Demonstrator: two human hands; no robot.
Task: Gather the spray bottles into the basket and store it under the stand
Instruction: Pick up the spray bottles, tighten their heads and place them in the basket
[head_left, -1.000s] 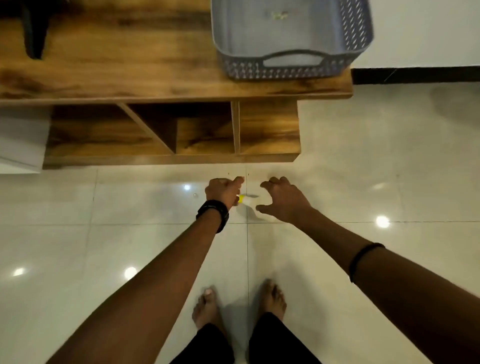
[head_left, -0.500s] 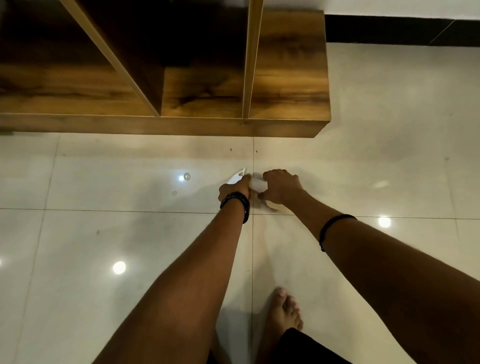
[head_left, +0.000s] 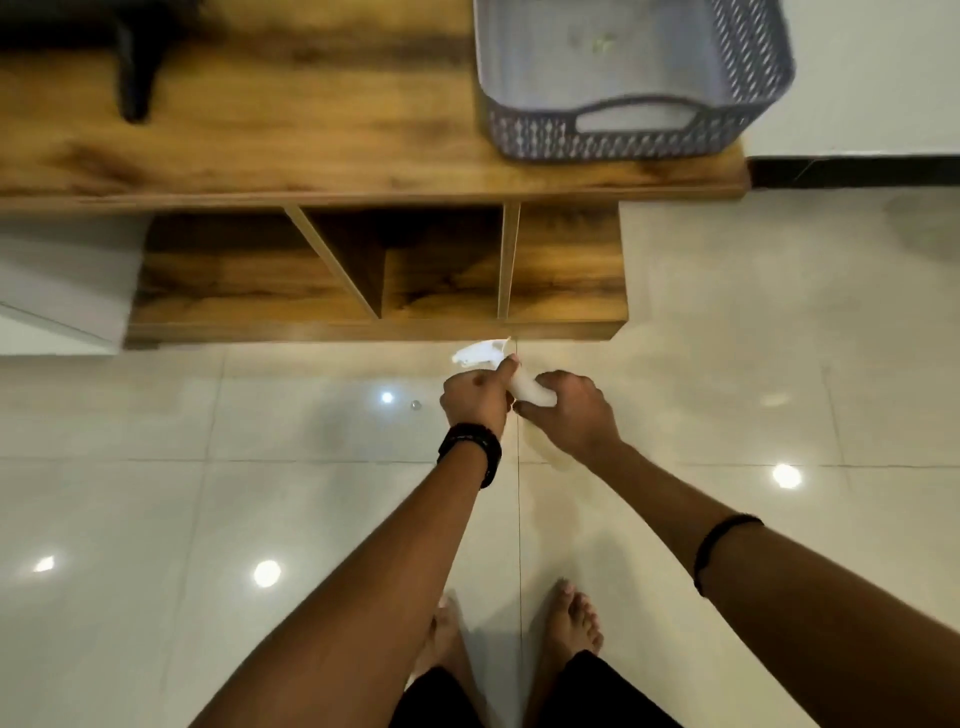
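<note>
Spray bottle (head_left: 519, 382) gripped between left hand (head_left: 475, 400) and right hand (head_left: 571, 415).

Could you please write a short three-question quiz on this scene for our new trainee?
1. True or false: the grey perforated plastic basket already holds a spray bottle.
2. Which hands grip the white plastic spray bottle? A) left only B) right only C) both
3. Fill in: the basket stands on the ___ of the brown wooden stand.

Key:
1. False; only its bare floor and a small speck show inside.
2. C; the left hand holds it near the trigger head, the right hand wraps the body.
3. Top, at its right end, above the open compartments.
</note>
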